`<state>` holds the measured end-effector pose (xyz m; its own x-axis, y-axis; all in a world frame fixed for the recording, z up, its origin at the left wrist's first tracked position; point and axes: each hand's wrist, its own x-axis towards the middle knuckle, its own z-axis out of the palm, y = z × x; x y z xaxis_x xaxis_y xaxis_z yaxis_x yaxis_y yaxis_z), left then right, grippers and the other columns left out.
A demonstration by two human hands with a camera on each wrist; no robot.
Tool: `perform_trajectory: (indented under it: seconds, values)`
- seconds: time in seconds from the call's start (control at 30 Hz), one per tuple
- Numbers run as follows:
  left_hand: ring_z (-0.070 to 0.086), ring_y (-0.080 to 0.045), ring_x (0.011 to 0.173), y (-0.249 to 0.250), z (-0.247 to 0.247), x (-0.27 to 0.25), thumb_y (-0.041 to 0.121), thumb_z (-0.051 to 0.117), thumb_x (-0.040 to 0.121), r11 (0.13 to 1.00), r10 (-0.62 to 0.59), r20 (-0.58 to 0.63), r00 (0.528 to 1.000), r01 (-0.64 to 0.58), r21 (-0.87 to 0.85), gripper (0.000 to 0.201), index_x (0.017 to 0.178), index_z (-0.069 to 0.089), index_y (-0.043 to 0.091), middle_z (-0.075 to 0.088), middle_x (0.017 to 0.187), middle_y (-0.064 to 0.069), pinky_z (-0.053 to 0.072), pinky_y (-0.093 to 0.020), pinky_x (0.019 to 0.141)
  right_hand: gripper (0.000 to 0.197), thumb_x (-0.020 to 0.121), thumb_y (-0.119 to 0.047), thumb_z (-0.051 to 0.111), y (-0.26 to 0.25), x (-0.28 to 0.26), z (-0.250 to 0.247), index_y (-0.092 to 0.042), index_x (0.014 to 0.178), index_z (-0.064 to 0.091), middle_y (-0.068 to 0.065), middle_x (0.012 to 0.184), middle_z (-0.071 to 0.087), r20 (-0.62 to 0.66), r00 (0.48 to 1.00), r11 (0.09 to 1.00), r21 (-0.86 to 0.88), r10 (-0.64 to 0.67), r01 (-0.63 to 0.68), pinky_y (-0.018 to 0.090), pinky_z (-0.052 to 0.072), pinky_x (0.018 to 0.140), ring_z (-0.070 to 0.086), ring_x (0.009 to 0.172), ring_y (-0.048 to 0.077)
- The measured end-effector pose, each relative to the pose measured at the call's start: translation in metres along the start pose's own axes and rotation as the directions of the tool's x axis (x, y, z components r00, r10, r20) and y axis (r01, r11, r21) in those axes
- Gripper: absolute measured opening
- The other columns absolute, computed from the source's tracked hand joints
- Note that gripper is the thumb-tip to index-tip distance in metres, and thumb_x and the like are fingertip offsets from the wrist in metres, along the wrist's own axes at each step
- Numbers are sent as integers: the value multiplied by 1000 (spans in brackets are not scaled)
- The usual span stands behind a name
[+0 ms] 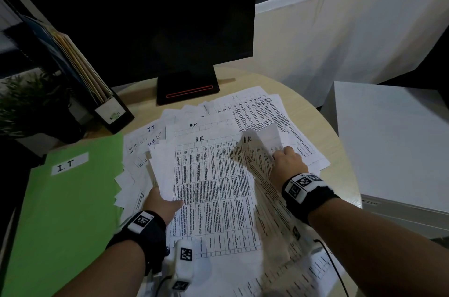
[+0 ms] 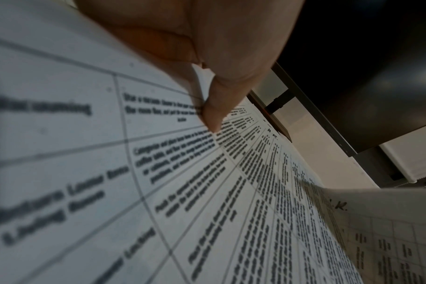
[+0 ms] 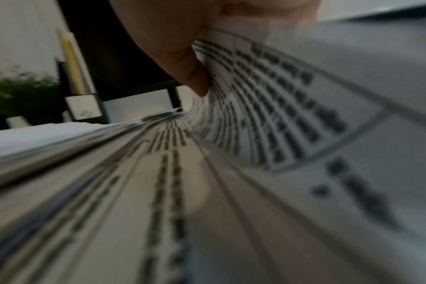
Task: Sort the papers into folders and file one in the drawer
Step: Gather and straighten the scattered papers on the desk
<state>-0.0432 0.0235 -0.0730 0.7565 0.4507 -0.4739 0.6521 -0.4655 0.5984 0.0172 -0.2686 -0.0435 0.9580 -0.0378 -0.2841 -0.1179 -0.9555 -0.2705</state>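
Note:
Printed table sheets marked "H.R." and "I.T" lie spread over a round wooden table [image 1: 340, 175]. My left hand [image 1: 161, 202] pinches the left edge of an "H.R." sheet [image 1: 213, 194], thumb on top; the left wrist view shows the thumb [image 2: 214, 115] pressed on the print. My right hand [image 1: 286, 163] grips a second "H.R." sheet [image 1: 257, 148] and holds it curled up off the pile, the paper [image 3: 279, 96] bending under the thumb in the right wrist view. A green folder [image 1: 65, 211] labelled "I.T" lies at the left.
A dark monitor [image 1: 145, 17] on its stand [image 1: 188, 90] rises behind the papers. A black file holder [image 1: 97, 92] with folders and a small plant [image 1: 31, 100] stand at the back left. A white cabinet [image 1: 401, 139] is on the right.

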Motion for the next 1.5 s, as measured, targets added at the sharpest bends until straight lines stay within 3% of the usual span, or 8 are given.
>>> perform_trajectory:
  seconds: [0.2, 0.33, 0.5, 0.6, 0.7, 1.03, 1.33, 1.5]
  values:
    - [60, -29, 101, -1, 0, 4, 14, 75, 78, 1000, 2, 1, 1000, -2, 17, 49, 121, 54, 6, 64, 115, -11, 47, -34, 91, 22, 95, -23, 47, -19, -14, 11, -16, 116, 52, 1, 107, 53, -51, 938, 939, -2, -343, 343, 29, 50, 82, 49, 83, 15]
    - [58, -31, 107, -1, 0, 3, 15, 76, 77, 1000, -6, -11, 1000, 6, 15, 56, 126, 49, 6, 61, 120, -13, 46, -39, 96, 30, 95, -10, 42, -29, -24, 12, -20, 123, 38, 0, 98, 62, -76, 924, 924, 51, -374, 378, 31, 52, 66, 57, 72, 18]
    - [58, -30, 105, 0, 0, 2, 10, 73, 79, 1000, 5, -7, 1000, -5, 1, 52, 125, 50, 3, 61, 119, -15, 45, -35, 93, 34, 93, -9, 45, -21, -15, 2, -20, 124, 39, 1, 91, 66, 40, 989, 965, 229, -141, 129, 24, 46, 53, 59, 69, 15]
    - [57, -26, 99, 1, 1, -1, 7, 72, 80, 1000, 20, -8, 1000, -20, -9, 51, 125, 50, 3, 61, 117, -15, 43, -31, 89, 21, 96, -22, 43, -5, 0, -2, -10, 105, 56, 10, 108, 59, 57, 997, 993, 99, 53, -58, 32, 52, 78, 56, 93, 23]
    - [54, -23, 92, 2, 1, -2, 6, 71, 80, 1000, 23, -9, 1000, -23, -14, 48, 123, 51, 3, 62, 114, -14, 43, -30, 87, 32, 95, -30, 43, 8, 11, 1, -9, 116, 54, 15, 121, 47, 90, 975, 979, -5, 205, -205, 41, 42, 93, 45, 112, 32]
    - [60, -26, 96, -4, 1, 5, 11, 74, 77, 1000, 11, 6, 1000, -11, -11, 48, 121, 55, 6, 65, 112, -11, 48, -35, 93, 37, 87, -25, 55, 14, 16, 3, -12, 121, 46, 15, 124, 41, 124, 947, 954, 13, 297, -301, 47, 41, 95, 42, 116, 36]
    - [60, -28, 98, -2, 1, 2, 13, 73, 79, 1000, 6, -9, 1000, -5, 14, 47, 121, 53, 6, 64, 112, -11, 48, -35, 91, 32, 88, -23, 52, 12, 12, -2, -15, 118, 48, 11, 120, 52, 114, 966, 970, 41, 233, -239, 43, 44, 94, 45, 114, 32]
    - [61, -28, 97, -5, 1, 5, 16, 75, 77, 1000, 21, -2, 1000, -21, 18, 49, 121, 55, 9, 65, 111, -10, 49, -36, 91, 22, 94, -26, 43, -2, -1, -7, -22, 113, 54, 1, 110, 58, 22, 993, 979, -169, -112, 114, 39, 44, 90, 50, 106, 23]
